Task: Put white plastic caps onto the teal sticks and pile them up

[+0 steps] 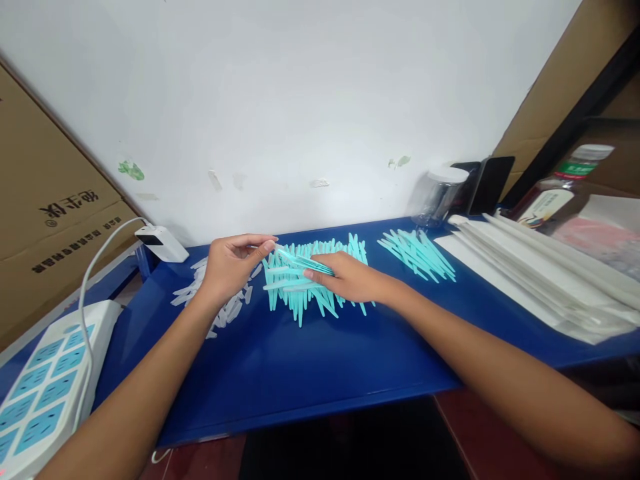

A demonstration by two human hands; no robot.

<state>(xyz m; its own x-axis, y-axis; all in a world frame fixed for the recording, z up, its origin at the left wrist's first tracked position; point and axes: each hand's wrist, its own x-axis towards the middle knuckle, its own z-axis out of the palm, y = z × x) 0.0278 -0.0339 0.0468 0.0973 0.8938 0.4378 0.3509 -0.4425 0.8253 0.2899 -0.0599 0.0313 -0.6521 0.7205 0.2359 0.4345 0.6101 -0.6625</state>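
teal stick (305, 265) mid-frame: right hand (350, 277) pinches its middle, left hand (230, 267) pinches its tip; steady alignment seems needed.

Small packing workshop, cardboard cartons (45, 220), bagged stock (540, 267), blue worktable (300, 373)

A slim teal stick (304, 264) — pinched at both ends — hangs nearly level over the heaped teal sticks (300, 297).
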